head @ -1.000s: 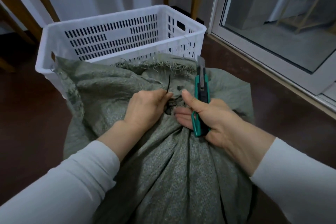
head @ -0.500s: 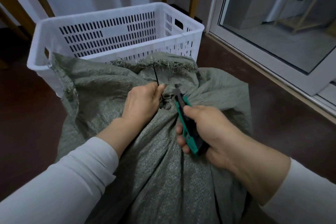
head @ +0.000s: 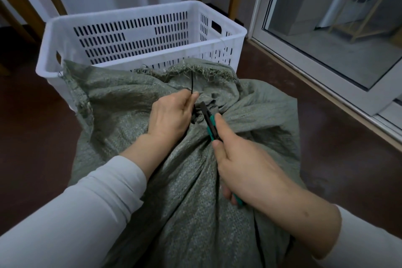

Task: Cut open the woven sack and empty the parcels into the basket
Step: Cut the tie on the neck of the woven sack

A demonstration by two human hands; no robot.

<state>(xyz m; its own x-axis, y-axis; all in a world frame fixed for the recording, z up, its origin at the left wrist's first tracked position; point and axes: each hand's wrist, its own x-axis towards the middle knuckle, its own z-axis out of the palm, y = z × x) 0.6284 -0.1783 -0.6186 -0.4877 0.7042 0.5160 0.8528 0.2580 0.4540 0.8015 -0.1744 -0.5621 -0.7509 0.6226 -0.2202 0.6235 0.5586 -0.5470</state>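
Sack [head: 189, 213] first: the woven sack stands on the dark floor [head: 348, 148], and its frayed top edge leans against the near wall of the white basket [head: 139, 13]. Its neck is bunched shut by a black tie [head: 192, 81]. No parcels show, so nothing has been emptied.

The change is in the knife [head: 210, 123]. A second ago it pointed straight up beside the neck with its blade in the air. Half a second ago it had tipped over toward the tie. Now its dark nose lies low against the gathered neck, just beside the spot where the tie is pinched. Whether the edge already touches the tie or the cloth is too small to tell. I judge that the cut is about to begin or has just begun. The sack is not yet open, and tipping it toward the basket comes afterwards.

The left hand [head: 171, 115] has stayed where it was. It lies back upward on the cloth, and thumb and forefinger pinch the tie's tail, which stands up taut above them.

The right hand [head: 245, 172] has turned over with the knife. Its fingers are wrapped round the green handle, the forefinger stretches forward along the knife toward the nose, and the thumb presses the near side. The wrist is low over the sack's front.

Risk, as I judge it: the left hand's fingertips sit very close to the blade's path.

To the right, at the floor's edge, runs the frame of a glass door [head: 326, 28].
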